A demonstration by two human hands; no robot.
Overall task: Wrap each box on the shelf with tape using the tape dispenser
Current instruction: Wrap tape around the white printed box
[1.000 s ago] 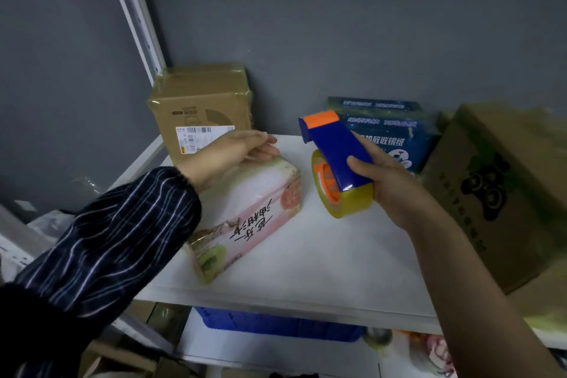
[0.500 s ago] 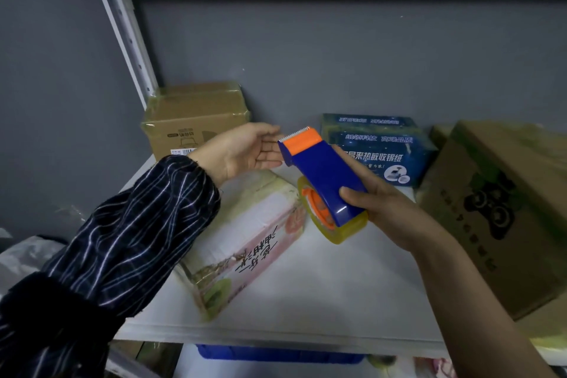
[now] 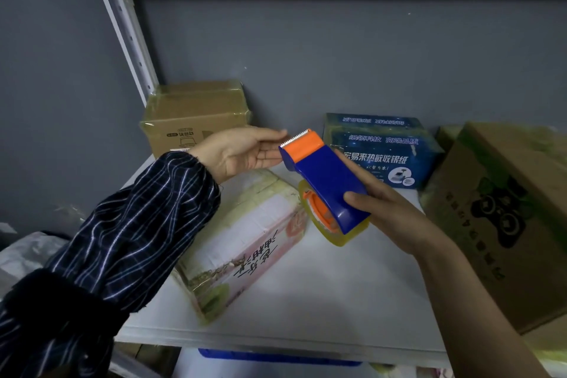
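We've got the tape dispenser [image 3: 325, 181] gripped in our right hand [image 3: 389, 218], thumb on the blue housing, fingers round the far side. It's held up off the shelf [image 3: 337, 301] w/ its toothed orange end pointing back-left. Our left hand [image 3: 242, 152] is flat and relaxed, palm up, fingers straight, tips right at that toothed edge, holding nothing we can see. The pink box [image 3: 245, 242] lies just below both hands, angled on the shelf, its top glossy w/ film. Step in hand, as we read it: finding the loose tape end before laying a strip. Next move prob. calls for pinching that end, pulling a bit free, sticking it to the pink box, then running the dispenser along. Hard to tell: whether any tape end is free at the teeth (clear tape, dim light), & whether our fingertips touch the teeth or sit just beside. The brown box [image 3: 190, 120] back-left, blue box [image 3: 380, 147] and big carton [image 3: 503, 218] look shiny, maybe taped already. The carton is cut off at the frame edge.
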